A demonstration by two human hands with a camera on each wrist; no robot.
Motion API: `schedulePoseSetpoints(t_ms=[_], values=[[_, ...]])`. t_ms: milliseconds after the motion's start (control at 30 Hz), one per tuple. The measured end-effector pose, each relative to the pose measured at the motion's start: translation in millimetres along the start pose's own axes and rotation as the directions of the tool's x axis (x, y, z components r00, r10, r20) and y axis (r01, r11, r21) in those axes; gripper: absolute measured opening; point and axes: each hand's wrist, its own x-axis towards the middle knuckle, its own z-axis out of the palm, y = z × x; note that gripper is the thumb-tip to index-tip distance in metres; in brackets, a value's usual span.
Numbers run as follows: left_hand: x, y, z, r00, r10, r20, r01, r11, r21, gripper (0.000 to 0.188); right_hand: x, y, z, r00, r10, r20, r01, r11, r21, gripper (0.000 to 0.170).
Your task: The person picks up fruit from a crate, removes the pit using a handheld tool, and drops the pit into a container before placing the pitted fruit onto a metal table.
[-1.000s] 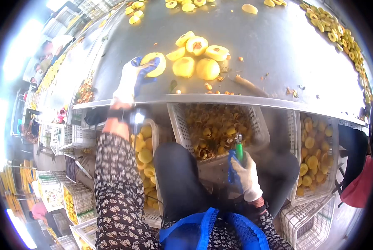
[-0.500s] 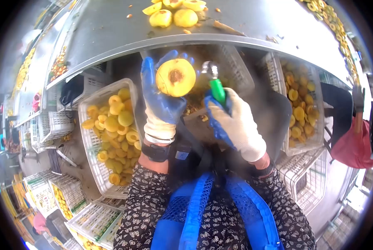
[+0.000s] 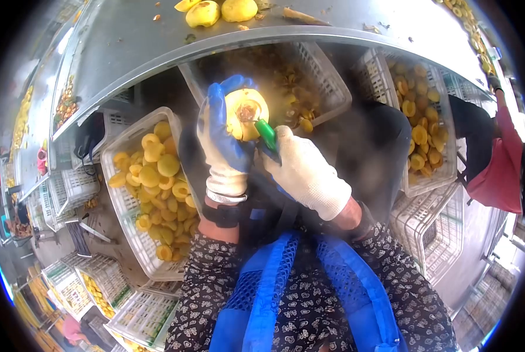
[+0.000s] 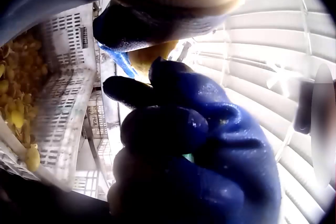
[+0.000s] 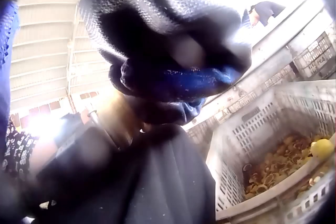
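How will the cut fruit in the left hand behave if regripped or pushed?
The cut fruit is probably fairly firm: its outline looks round in the left hand. It may be slippery, given the exposed flesh. Its brown centre, which the green-handled tool points toward, is likely the weaker part.

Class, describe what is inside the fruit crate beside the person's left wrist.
The crate holds yellow fruit, some pieces showing hollows; whatever lies beneath the top layer is covered.

Tbl edge (image 3: 227, 44) ahead; prob. room over L crate (image 3: 123, 196).
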Motion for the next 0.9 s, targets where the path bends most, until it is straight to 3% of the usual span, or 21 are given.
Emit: schedulePoseSetpoints(t_ms=[167,267,333,400,467,533,567,700,800,900], values=[[-5.1,-4.3,2.1,0.998,0.032,0.058,-0.041,0.985,0.17,0.026,3.5,11.1,16.7,0.998,0.049,0.028,-0.049,0.999,0.003,0.03],[-7.3,-11.3,7.6,0.994,-0.043,0.096,0.035,0.996,0.082,0.029,4.2,17.1,16.1,0.994,0.075,0.08,-0.076,0.997,0.01,0.029],[-6.4,-7.5,9.0,0.935,-0.31,0.17,0.337,0.927,-0.163,0.033,2.4,21.0,8.6,0.976,0.142,0.167,-0.152,0.987,0.047,0.028],[-5.8,-6.9,8.7,0.863,-0.414,0.29,0.482,0.846,-0.229,0.037,1.7,18.3,-8.9,0.921,0.234,0.312,-0.278,0.955,0.105,0.027],[-4.0,-6.8,8.0,0.844,-0.366,0.393,0.455,0.875,-0.162,0.039,-5.5,24.0,-18.7,0.862,0.234,0.45,-0.414,0.836,0.359,0.024],[-2.6,-2.4,9.5,0.832,-0.293,0.471,0.391,0.912,-0.125,0.041,-10.4,30.1,-26.0,0.759,0.196,0.62,-0.597,0.59,0.544,0.023],[-1.1,-1.9,10.3,0.833,-0.268,0.485,0.356,0.929,-0.099,0.041,-13.9,32.5,-25.7,0.754,0.149,0.64,-0.616,0.501,0.608,0.022],[-8.9,-20.0,17.4,0.831,-0.383,0.403,0.472,0.869,-0.147,0.04,-10.8,22.6,-16.5,0.85,0.25,0.464,-0.452,0.797,0.4,0.022],[-14.6,-30.0,19.0,0.808,-0.45,0.38,0.539,0.825,-0.17,0.039,-7.7,28.4,-5.5,0.872,0.241,0.426,-0.41,0.836,0.366,0.018],[-17.0,-30.3,14.0,0.837,-0.374,0.399,0.454,0.882,-0.127,0.038,-11.1,31.9,-20.6,0.774,0.123,0.621,-0.585,0.513,0.628,0.014]])
